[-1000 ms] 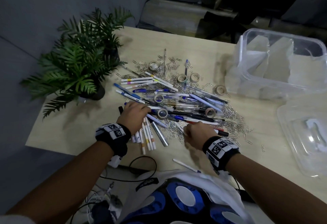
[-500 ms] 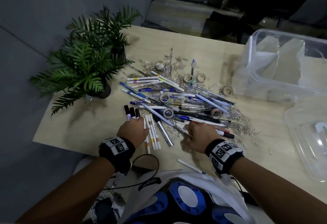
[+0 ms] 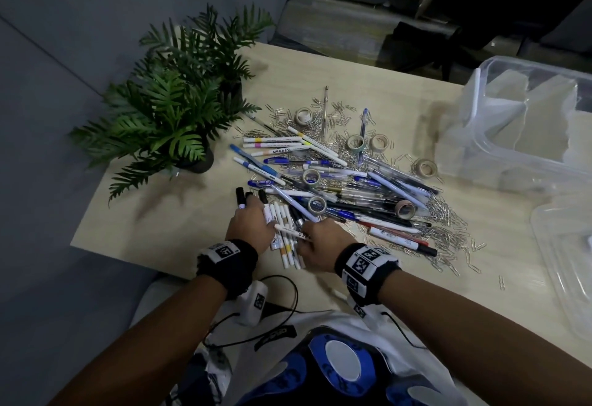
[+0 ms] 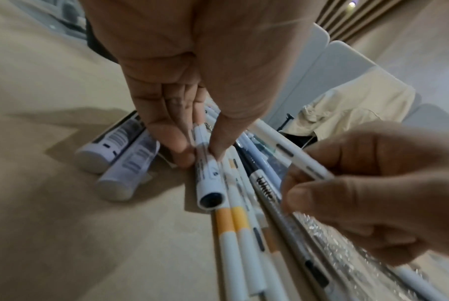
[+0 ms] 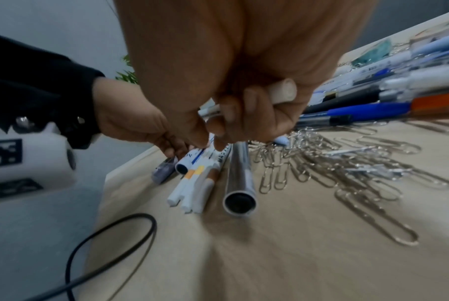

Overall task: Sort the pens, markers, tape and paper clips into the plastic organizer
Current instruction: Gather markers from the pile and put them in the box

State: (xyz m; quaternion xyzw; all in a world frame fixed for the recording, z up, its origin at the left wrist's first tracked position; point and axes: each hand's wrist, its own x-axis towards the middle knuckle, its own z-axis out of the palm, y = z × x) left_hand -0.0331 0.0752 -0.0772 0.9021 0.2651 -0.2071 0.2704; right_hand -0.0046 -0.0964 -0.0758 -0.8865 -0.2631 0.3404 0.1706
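Pens, markers, tape rolls (image 3: 405,208) and paper clips (image 3: 445,223) lie in a loose pile (image 3: 352,187) on the wooden table. Near the front edge a row of white markers (image 3: 283,236) lies side by side, with a silver pen (image 5: 240,183) next to it. My left hand (image 3: 256,213) pinches a thick white marker (image 4: 207,169) between thumb and fingers at that row. My right hand (image 3: 307,239) grips a thin white marker (image 5: 282,91) just above the row. The clear plastic organizer (image 3: 474,111) stands at the far right.
The organizer's clear lid (image 3: 563,261) lies at the right edge. Two potted ferns (image 3: 173,117) stand at the table's left. A black cable (image 3: 282,303) loops below the front edge. A chair back (image 3: 352,40) stands behind the table.
My left hand drew back toward the front edge, leaving three black-capped markers showing ahead of it. My right hand moved left to the marker row and now holds a thin white marker.
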